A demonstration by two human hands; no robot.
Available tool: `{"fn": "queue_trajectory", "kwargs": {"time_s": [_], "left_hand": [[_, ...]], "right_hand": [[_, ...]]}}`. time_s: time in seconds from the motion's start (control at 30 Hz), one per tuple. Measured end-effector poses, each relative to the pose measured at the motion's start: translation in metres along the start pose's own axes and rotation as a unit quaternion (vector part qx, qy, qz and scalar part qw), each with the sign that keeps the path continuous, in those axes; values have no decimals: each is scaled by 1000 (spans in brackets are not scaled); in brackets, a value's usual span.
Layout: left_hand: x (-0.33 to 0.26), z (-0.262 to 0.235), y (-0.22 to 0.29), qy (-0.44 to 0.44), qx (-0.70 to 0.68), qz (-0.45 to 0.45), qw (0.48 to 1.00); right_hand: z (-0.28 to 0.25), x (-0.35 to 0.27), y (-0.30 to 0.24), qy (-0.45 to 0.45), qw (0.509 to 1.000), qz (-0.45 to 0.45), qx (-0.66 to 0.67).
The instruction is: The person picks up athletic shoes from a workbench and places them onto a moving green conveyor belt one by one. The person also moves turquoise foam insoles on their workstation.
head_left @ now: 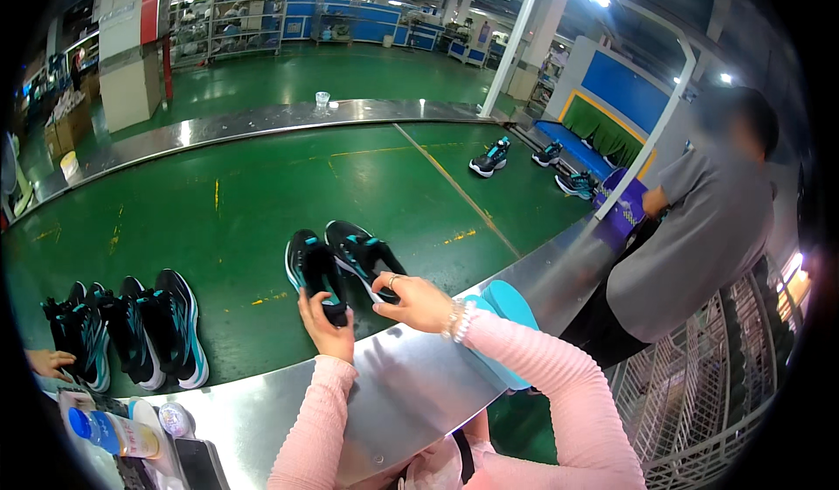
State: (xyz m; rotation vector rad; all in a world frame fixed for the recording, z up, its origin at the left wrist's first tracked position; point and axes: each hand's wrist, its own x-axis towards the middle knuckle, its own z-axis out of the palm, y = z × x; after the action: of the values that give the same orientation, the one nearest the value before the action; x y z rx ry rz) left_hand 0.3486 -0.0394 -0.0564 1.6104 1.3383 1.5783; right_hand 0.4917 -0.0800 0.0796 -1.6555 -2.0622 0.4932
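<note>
Two black sneakers with teal trim and white soles stand side by side on the green surface in front of me, toes pointing away. My left hand (329, 327) grips the heel of the left sneaker (308, 254), thumb and fingers on either side of it. Its neighbour, the right sneaker (357, 244), is held at the heel collar by my right hand (414, 303), fingers bent over the edge. A bracelet of pale beads circles my right wrist, and a ring is on that hand.
Several similar sneakers (179, 328) stand at the left, where another person's hand (51, 362) touches one. A metal ledge (393, 403) borders the near side, with a bottle (114, 433) and phone (199, 464). A co-worker (699, 228) stands right by a purple basket (622, 200).
</note>
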Motion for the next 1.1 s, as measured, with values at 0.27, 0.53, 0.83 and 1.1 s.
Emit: {"fn": "queue_trajectory", "kwargs": {"time_s": [0.27, 0.53, 0.83, 1.1], "left_hand": [[-13, -5, 45, -1, 143, 300, 943], [9, 36, 31, -233, 161, 243, 928], [81, 5, 56, -440, 234, 187, 847], [110, 33, 13, -215, 219, 137, 942]], "right_hand": [[-86, -107, 58, 93, 971, 162, -151], [-60, -175, 138, -22, 902, 317, -292], [-72, -186, 159, -67, 903, 384, -180], [-101, -169, 115, 110, 930, 303, -175]]}}
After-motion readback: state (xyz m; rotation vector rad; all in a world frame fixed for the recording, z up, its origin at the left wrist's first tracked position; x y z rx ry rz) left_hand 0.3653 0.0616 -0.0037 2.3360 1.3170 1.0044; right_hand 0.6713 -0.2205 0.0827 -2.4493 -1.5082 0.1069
